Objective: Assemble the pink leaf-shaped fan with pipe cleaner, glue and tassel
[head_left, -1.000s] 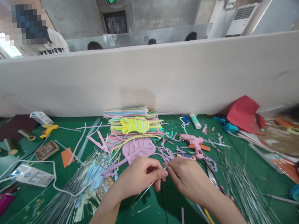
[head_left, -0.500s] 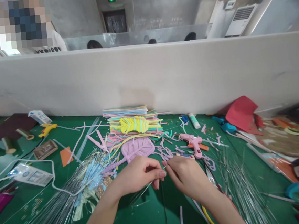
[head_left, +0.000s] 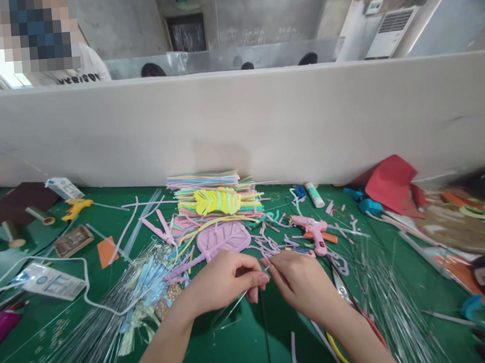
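Observation:
My left hand (head_left: 229,279) is closed, thumb and forefinger pinching a thin pale wire (head_left: 240,299) that slants down to the left. Just beside it, my right hand (head_left: 304,280) is closed around the wire's other end, its fingertips nearly touching the left ones. What sits right at the fingertips is too small to make out. Beyond the left hand lies a lilac leaf shape (head_left: 224,240) made of pipe cleaners. Short lilac pipe cleaner pieces (head_left: 268,244) are scattered past the right hand.
A yellow bundle (head_left: 216,201) tops stacked coloured pipe cleaners by the white partition (head_left: 237,120). Right stand a pink glue gun (head_left: 316,231), pliers (head_left: 340,285) and loose wires (head_left: 385,293). Left lie blue tassels (head_left: 149,281), a yellow glue gun (head_left: 75,208) and a white cable (head_left: 85,272).
Both hands stay in almost the same place with the wire still pinched between them. Only slight finger movement shows.

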Action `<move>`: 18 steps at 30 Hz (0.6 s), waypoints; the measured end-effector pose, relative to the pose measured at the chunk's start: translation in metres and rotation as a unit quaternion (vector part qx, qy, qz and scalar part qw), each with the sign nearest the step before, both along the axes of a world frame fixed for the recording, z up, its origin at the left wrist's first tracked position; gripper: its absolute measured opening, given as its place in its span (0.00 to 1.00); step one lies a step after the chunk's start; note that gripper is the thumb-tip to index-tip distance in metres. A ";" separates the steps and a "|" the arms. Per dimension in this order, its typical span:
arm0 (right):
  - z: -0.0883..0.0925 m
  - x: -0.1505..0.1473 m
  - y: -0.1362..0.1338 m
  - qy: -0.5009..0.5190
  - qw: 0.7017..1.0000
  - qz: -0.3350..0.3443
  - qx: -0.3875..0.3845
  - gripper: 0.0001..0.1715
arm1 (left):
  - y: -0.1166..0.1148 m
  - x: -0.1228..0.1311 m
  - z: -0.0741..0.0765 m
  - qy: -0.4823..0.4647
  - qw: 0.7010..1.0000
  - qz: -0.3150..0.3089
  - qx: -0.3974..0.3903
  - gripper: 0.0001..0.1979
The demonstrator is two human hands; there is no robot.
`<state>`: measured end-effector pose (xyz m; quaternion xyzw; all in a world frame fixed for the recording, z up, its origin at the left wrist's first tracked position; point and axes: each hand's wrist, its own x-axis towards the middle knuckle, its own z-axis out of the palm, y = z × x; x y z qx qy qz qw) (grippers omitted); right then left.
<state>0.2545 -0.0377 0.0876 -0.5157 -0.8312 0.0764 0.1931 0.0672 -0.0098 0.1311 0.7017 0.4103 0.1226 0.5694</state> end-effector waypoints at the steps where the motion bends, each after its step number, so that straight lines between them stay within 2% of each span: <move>1: -0.001 -0.001 0.000 -0.011 1.000 -0.005 -0.001 0.22 | 0.000 0.000 0.000 0.003 1.000 0.003 0.004 0.15; 4: -0.004 -0.004 0.000 -0.040 0.999 -0.030 0.015 0.21 | 0.000 0.000 -0.001 0.013 1.000 0.004 0.019 0.16; 6: -0.005 -0.004 0.001 -0.036 0.998 -0.045 0.040 0.16 | 0.000 0.001 -0.003 0.017 0.999 0.002 0.028 0.17; 8: -0.006 -0.003 0.002 0.000 0.996 -0.059 0.061 0.11 | 0.001 0.001 -0.005 0.010 0.999 0.007 0.032 0.16; 10: -0.003 -0.002 0.002 0.069 0.995 -0.045 0.056 0.12 | 0.002 0.001 -0.006 0.004 0.999 0.019 0.027 0.14; 13: 0.007 0.001 -0.002 0.189 0.982 0.004 -0.022 0.08 | 0.004 0.000 -0.006 0.004 0.999 0.027 0.020 0.13; 16: 0.020 0.005 -0.007 0.249 0.957 0.018 -0.151 0.05 | 0.006 -0.004 -0.005 0.012 0.999 0.010 0.036 0.14; 18: 0.026 0.007 -0.009 0.279 0.928 0.045 -0.242 0.11 | 0.007 -0.006 -0.003 0.023 0.998 0.002 0.055 0.14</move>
